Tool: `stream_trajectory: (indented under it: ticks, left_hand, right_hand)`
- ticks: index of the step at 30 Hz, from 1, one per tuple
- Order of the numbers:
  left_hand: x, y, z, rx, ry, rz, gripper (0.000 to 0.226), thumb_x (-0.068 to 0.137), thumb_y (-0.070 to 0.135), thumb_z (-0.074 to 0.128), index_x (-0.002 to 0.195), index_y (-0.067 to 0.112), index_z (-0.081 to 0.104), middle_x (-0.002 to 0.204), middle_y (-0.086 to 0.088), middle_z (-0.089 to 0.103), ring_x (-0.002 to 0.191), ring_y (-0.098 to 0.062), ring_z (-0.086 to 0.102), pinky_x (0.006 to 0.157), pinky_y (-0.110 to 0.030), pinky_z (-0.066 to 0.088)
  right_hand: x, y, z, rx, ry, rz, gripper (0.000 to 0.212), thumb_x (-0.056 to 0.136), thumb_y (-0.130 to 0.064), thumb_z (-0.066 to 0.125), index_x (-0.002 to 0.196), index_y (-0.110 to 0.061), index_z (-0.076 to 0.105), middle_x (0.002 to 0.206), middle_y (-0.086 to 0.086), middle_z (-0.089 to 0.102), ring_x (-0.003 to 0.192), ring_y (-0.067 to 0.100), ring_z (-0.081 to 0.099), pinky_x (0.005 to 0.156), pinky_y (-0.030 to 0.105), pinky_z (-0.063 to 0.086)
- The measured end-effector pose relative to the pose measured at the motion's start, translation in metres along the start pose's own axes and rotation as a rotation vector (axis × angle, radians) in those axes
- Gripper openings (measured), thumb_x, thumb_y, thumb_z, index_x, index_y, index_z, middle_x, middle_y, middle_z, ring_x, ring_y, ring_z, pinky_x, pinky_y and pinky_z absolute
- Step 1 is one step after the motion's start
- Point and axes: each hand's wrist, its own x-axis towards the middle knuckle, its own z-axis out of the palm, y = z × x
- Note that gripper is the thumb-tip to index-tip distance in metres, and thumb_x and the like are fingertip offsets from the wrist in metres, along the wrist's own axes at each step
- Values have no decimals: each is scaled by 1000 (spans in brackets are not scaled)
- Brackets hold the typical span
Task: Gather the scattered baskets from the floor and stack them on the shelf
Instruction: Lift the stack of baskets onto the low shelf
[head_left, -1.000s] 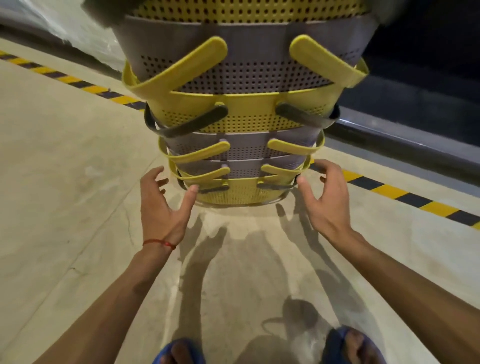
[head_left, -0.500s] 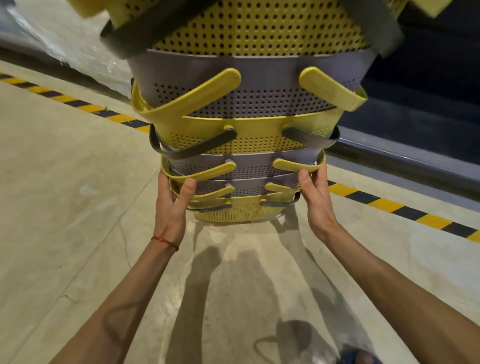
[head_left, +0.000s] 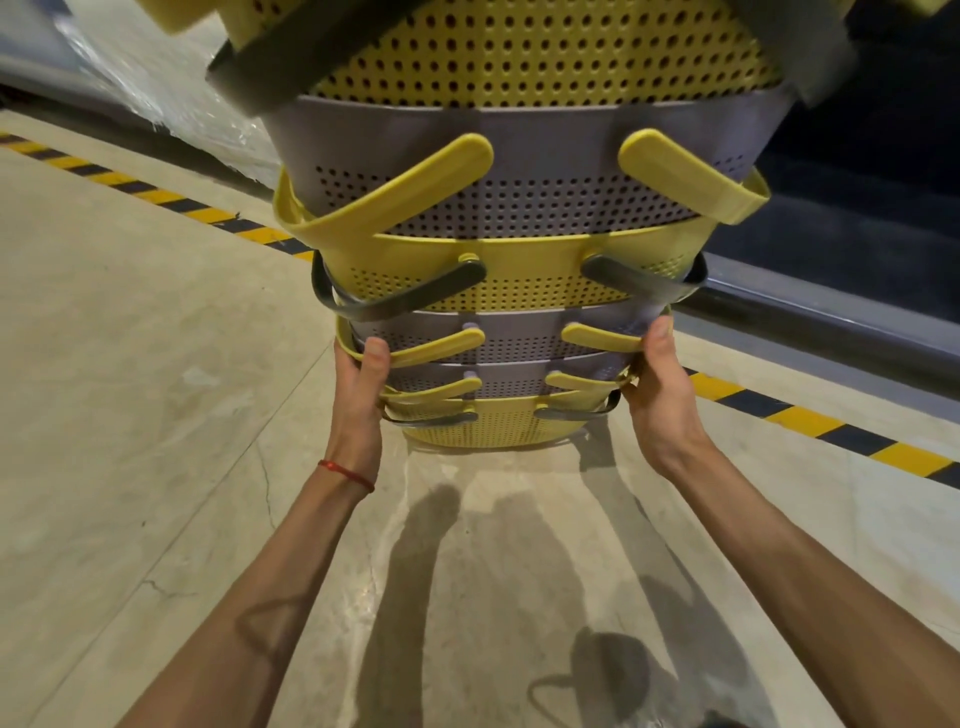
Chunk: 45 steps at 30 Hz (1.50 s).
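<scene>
- The stack of baskets (head_left: 519, 270) is standing upright straight ahead of the person, on or just above the floor (head_left: 130, 415). Whether its base is touching the floor I cannot tell.
- Its long axis is running vertically, from the small-looking bottom basket (head_left: 493, 431) up towards the camera. The mouths are facing upward, and the top is running out of view.
- Six nested baskets are showing: three yellow with dark grey handles and three grey with yellow handles. A yellow scrap in the top left corner may belong to a seventh.
- Each basket is showing two handle ends on its near face, folded down and slanting outward.
- The left hand (head_left: 358, 405) is gripping the stack's left side low down, with its thumb lying across the front. The other fingers are wrapping out of sight behind.
- The right hand (head_left: 660, 395) is clasping the right side at about the same height, with its thumb pressing up against a grey rim. Its other fingers are hidden behind the stack.
- A red thread (head_left: 345, 474) is circling the left wrist.
- One yellow-and-black hazard stripe (head_left: 810, 421) is crossing the floor behind the stack.
- A second ago both hands were spread open and clear of the stack near its base. Half a second ago they were already on it, and now they are sitting higher.
</scene>
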Motion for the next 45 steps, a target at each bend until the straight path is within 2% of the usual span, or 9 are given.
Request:
stream_trajectory:
  ticks: [4, 6, 8, 13, 17, 22, 28, 35, 45]
  left_hand:
    - [7, 10, -2, -52, -12, -69, 110, 55, 95, 54, 144, 31, 47, 138, 9, 60, 127, -10, 56, 101, -47, 46]
    - [9, 12, -2, -49, -21, -63, 108, 57, 94, 54, 144, 29, 48, 136, 9, 61, 125, -10, 58, 94, -41, 50]
    - [8, 14, 1, -59, -19, -36, 107, 61, 90, 57, 144, 23, 48, 133, 7, 64, 121, -11, 61, 87, -33, 54]
    - [13, 13, 3, -94, -19, -21, 106, 62, 82, 67, 142, 15, 47, 132, 0, 65, 122, -19, 61, 102, -52, 48]
    - [18, 10, 0, -89, -46, -8, 100, 67, 79, 67, 144, 19, 45, 138, -4, 60, 127, -25, 58, 106, -60, 43]
    - [22, 12, -1, -56, -52, 37, 80, 76, 69, 68, 139, 24, 47, 138, -5, 60, 127, -26, 57, 107, -60, 41]
    - [28, 14, -4, -51, -82, 25, 83, 74, 67, 71, 142, 26, 44, 140, -6, 58, 128, -30, 56, 104, -64, 42]
    - [33, 15, -6, -27, -88, 20, 97, 68, 72, 72, 146, 28, 36, 139, 0, 58, 126, -24, 58, 101, -63, 46]
    - [35, 14, -7, -44, -84, 45, 91, 69, 71, 72, 144, 29, 40, 141, -3, 57, 129, -27, 55, 104, -63, 43]
  right_hand:
    - [3, -5, -1, -14, -8, 36, 90, 79, -81, 57, 145, -20, 50, 135, -2, 67, 126, 17, 63, 106, 41, 48]
    - [6, -5, -4, 48, -13, 63, 55, 95, -63, 40, 129, -25, 61, 119, -8, 75, 114, 11, 69, 97, 36, 52]
    - [9, -4, -5, 71, -32, 71, 48, 96, -55, 33, 122, -27, 62, 110, -13, 77, 107, 7, 71, 87, 29, 54]
    - [10, -5, -4, 28, -29, 74, 74, 88, -67, 48, 143, -18, 50, 119, -12, 74, 110, 5, 70, 89, 28, 55]
    - [14, -8, -1, 4, -6, 59, 108, 56, -89, 70, 141, -25, 51, 125, -10, 72, 117, 9, 67, 95, 28, 53]
    - [17, -10, 0, -6, -3, 59, 113, 56, -91, 68, 143, -22, 51, 132, -3, 69, 125, 17, 63, 114, 49, 41]
    - [21, -16, -5, -23, -89, 152, 117, 49, -97, 64, 145, -32, 50, 138, -4, 65, 132, 23, 57, 116, 63, 33]
    - [21, -19, 0, -19, -66, 120, 117, 47, -95, 67, 143, -31, 51, 128, -10, 71, 121, 14, 65, 111, 53, 43]
    - [20, -14, 1, 19, -55, 67, 106, 58, -91, 66, 142, -29, 54, 133, -3, 69, 128, 23, 61, 115, 58, 37]
